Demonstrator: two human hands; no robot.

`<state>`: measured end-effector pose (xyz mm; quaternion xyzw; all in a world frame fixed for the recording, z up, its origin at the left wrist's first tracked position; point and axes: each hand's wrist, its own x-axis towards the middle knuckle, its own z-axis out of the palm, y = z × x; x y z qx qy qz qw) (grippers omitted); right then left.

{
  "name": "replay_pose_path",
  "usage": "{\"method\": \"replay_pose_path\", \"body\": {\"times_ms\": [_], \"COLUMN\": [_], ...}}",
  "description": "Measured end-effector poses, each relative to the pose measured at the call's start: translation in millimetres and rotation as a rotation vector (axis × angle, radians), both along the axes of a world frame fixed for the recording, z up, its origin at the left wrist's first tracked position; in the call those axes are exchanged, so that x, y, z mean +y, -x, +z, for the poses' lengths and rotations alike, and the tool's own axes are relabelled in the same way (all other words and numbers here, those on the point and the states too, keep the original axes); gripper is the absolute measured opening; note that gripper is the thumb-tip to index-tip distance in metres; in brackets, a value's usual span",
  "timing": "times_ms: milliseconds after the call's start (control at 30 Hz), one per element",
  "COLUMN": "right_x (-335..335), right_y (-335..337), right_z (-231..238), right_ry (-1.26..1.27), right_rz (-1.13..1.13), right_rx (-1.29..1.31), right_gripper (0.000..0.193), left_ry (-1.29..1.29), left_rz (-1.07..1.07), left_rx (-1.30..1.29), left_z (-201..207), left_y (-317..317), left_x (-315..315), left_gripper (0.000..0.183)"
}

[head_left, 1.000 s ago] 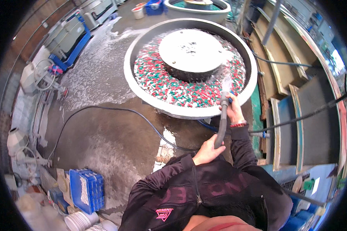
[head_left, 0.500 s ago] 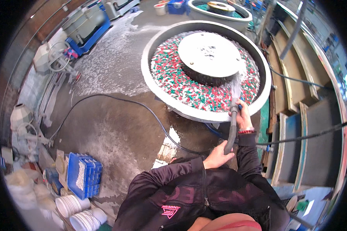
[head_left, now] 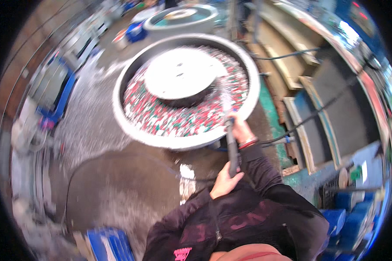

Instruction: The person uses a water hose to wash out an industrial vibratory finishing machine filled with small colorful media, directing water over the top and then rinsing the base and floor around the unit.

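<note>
My right hand [head_left: 241, 128], with a red bracelet at the wrist, is closed round a grey hose [head_left: 232, 150] near its outlet. Lower down, my left hand [head_left: 224, 182] grips the same hose close to my body. Water sprays from the outlet into a big round tub [head_left: 125, 122] with a pale rim. Many small red, green and white pieces [head_left: 174, 122] lie in its ring-shaped trough, too blurred to name. A white round cover [head_left: 180, 71] tops the tub's dark centre.
A second round tub [head_left: 183, 19] with teal contents stands behind. Wooden-edged troughs [head_left: 309, 126] run along the right, crossed by a dark cable. Wet, foamy floor [head_left: 96, 108] lies left. A blue crate [head_left: 111, 243] sits at lower left, and blue containers [head_left: 335, 219] at lower right.
The view has swung, so the tub and troughs appear further left. Both hands still hold the hose, and water still sprays into the tub's right side.
</note>
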<state>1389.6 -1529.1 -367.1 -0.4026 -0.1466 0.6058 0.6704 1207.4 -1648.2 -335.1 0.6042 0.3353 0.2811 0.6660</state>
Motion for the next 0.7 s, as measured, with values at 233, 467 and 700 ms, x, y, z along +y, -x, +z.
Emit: {"method": "replay_pose_path", "body": {"times_ms": [233,467,700], "right_x": [8.4,8.0,2.2], "right_y": [9.3,0.0,-8.9], "right_z": [22.3,17.4,2.4], "right_ry": [0.146,0.120,0.159], "right_rz": [0.044,0.059,0.093], "right_rx": [0.079,0.067,0.080], "right_gripper": [0.015,0.021,0.029], "left_ry": [0.394,0.380,0.392], "left_rz": [-0.086,-0.088,-0.075], "left_rx": [-0.241,-0.269,-0.220], "left_z": [10.0,5.1,3.5], "left_y": [-6.1,-15.4,-16.7], "left_x": [-2.0,-5.9,-8.2], "left_gripper": [0.019,0.023,0.018]}}
